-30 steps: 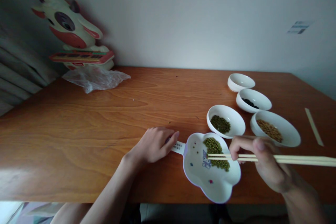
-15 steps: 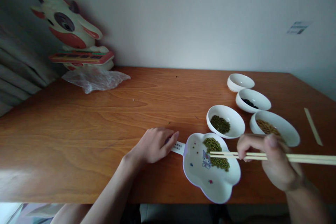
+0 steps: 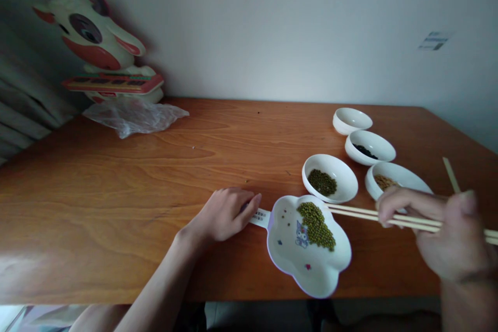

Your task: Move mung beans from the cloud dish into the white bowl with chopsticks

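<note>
My left hand [image 3: 231, 213] is closed round the handle of a white flower-shaped plate [image 3: 286, 246] with a purple rim and a printed cartoon figure. Green beans [image 3: 317, 225] lie in a heap on the plate's upper right part. In my right hand [image 3: 443, 233] is a pair of pale chopsticks [image 3: 358, 211]. Their tips are at the plate's upper right rim, with no bean visible between them. Just behind the plate, a white bowl [image 3: 348, 189] contains green beans [image 3: 322, 182]. My right hand partly hides another bowl [image 3: 412, 176] with tan beans [image 3: 385, 182].
Farther back are a white bowl [image 3: 383, 141] with dark beans and another white bowl [image 3: 352, 119]. A pale strip [image 3: 450, 174] lies at the right. A cow-shaped toy keyboard [image 3: 112, 82] and a clear plastic bag [image 3: 136, 118] occupy the wooden table's [image 3: 116, 192] back left.
My right hand has moved right with the chopsticks, whose tips went from over the beans to the plate's rim. My left hand keeps hold of the handle. The view has shifted slightly.
</note>
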Motion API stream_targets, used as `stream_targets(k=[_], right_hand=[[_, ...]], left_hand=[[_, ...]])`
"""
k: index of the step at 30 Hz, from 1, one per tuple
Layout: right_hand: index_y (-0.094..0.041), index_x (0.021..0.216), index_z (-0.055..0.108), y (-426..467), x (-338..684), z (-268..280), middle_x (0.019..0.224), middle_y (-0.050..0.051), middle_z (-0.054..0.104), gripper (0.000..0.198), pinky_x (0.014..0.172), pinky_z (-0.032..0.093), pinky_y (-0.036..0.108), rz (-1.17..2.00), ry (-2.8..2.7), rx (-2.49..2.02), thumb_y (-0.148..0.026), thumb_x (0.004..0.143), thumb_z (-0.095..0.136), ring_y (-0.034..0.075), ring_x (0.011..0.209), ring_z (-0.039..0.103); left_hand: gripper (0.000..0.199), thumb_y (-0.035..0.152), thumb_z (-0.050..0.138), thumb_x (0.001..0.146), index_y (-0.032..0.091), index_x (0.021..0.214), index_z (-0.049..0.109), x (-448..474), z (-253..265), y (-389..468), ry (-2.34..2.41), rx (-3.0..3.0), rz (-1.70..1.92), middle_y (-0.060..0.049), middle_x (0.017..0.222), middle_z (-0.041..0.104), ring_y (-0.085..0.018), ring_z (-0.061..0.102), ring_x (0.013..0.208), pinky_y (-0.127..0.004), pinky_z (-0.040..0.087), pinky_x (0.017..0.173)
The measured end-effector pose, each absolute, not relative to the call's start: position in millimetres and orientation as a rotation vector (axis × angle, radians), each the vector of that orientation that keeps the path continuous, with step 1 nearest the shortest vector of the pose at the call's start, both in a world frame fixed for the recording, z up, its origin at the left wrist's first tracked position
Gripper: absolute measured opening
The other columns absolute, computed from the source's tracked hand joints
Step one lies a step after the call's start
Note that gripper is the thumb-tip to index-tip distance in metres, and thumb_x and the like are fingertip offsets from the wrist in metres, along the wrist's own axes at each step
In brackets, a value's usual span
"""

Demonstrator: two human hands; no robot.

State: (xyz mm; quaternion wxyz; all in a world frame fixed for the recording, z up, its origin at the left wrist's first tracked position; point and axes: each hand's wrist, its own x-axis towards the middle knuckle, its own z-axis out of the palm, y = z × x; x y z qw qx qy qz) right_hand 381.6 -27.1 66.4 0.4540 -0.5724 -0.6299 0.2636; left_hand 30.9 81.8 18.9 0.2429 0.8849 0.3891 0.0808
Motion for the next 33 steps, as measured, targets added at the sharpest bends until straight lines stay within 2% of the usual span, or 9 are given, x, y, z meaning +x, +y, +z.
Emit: stream_targets(k=[3,8,12,23,33], right_hand=[[-0.024,0.074,0.068,-27.0,367.1,63.3,0.071,0.006,0.064,0.074,0.067,0.040,0.038,0.835,-1.768,-1.368,-0.064,0.104,0.013,0.023,0.069,0.059],[-0.023,0.079,0.063,-21.2,347.0,57.5,0.072,0.004,0.063,0.065,0.065,0.041,0.034,0.959,-1.852,-1.344,-0.059,0.106,0.017,0.020,0.069,0.059],[-0.022,0.079,0.061,-20.2,343.8,57.7,0.070,0.002,0.061,0.060,0.063,0.040,0.033,0.947,-1.883,-1.352,-0.055,0.107,0.019,0.018,0.066,0.058],[-0.022,0.076,0.062,-18.7,345.6,56.6,0.067,0.003,0.061,0.066,0.062,0.039,0.032,0.903,-1.883,-1.372,-0.060,0.106,0.017,0.018,0.063,0.056],[-0.023,0.077,0.062,-18.8,347.8,55.0,0.069,0.004,0.062,0.065,0.062,0.040,0.034,0.954,-1.865,-1.370,-0.059,0.106,0.016,0.020,0.065,0.057]], left_hand=[[0.050,0.047,0.027,0.109,0.020,0.079,0.057,30.6,18.7,81.7,1.085,2.411,0.210,-0.003,0.080,0.069,-0.017,0.061,0.071,-0.030,0.036,0.068],[0.052,0.048,0.027,0.109,0.020,0.078,0.058,30.1,17.6,81.7,1.093,2.428,0.213,-0.003,0.079,0.069,-0.016,0.059,0.068,-0.030,0.035,0.066],[0.053,0.049,0.026,0.109,0.020,0.078,0.058,30.0,17.4,81.7,1.091,2.430,0.207,-0.004,0.079,0.069,-0.016,0.059,0.068,-0.030,0.034,0.066],[0.053,0.049,0.025,0.109,0.020,0.077,0.056,30.1,18.9,81.7,1.101,2.433,0.197,-0.003,0.079,0.069,-0.016,0.058,0.067,-0.031,0.033,0.065],[0.051,0.047,0.028,0.109,0.020,0.077,0.058,30.5,19.2,81.5,1.081,2.422,0.229,-0.003,0.078,0.069,-0.016,0.057,0.066,-0.030,0.035,0.066]])
